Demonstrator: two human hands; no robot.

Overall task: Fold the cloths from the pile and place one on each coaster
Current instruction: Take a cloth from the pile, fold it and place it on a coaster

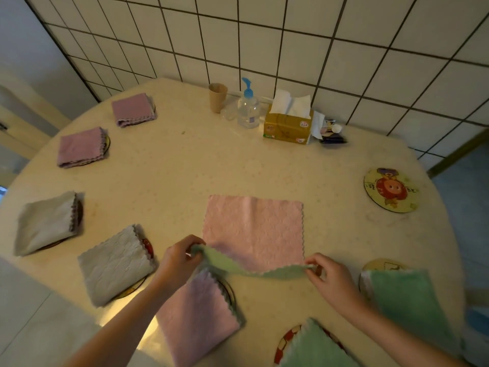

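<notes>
Across the round worktop, against a tiled wall: seven folded cloths ringed on coasters, two purple at far left, two grey below them, one pink and two green along the near edge. Left bare at the right, one cartoon-printed coaster. Spread flat in the middle, a pink cloth, apparently the last of the pile. Stretched low above its near edge, a green cloth, sagging between two hands. Beyond, by the wall: a tissue box, a pump bottle, a paper cup.

Likely trouble from here: a slack middle, bound to drag over the pink cloth and rumple it or pull it off square; a lopsided fold, should either corner slip; also a shortfall of coasters, with two cloths unfolded and only one coaster seen bare, though more could sit out of view.

Left hand: fingers curled tight, pinching the green cloth's left corner. Right hand: fingers closed in a pinch on the right corner, thumb underneath, nothing else held.
</notes>
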